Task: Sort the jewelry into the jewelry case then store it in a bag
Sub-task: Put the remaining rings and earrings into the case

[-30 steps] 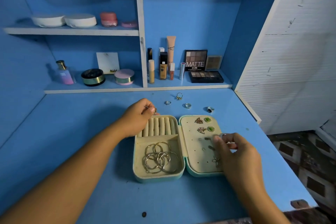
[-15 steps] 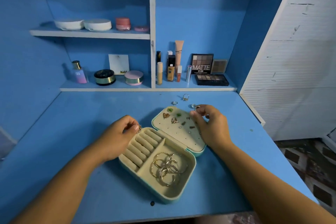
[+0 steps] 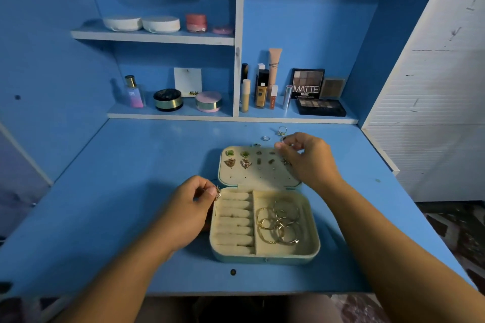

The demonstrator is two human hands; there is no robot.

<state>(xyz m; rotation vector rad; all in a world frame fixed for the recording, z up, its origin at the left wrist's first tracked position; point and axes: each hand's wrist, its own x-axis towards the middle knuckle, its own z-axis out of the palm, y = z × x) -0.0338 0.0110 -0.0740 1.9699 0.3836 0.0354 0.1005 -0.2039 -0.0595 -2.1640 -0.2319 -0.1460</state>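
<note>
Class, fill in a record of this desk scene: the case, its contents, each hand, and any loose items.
Case: jewelry case, open, on the blue desk
Lid panel: earrings pinned
Base: ring rolls left, bangles right
Left hand: pinches a gold ring beside the ring rolls
Right hand: fingers curled near loose rings beyond the lid; grip unclear

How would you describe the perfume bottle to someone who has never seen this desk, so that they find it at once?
Look at the lower shelf just above the blue desk, left of the white divider. The perfume bottle stands at its far left end, beside a black round jar; it alone is tall, gold-capped and pink-purple.
</note>
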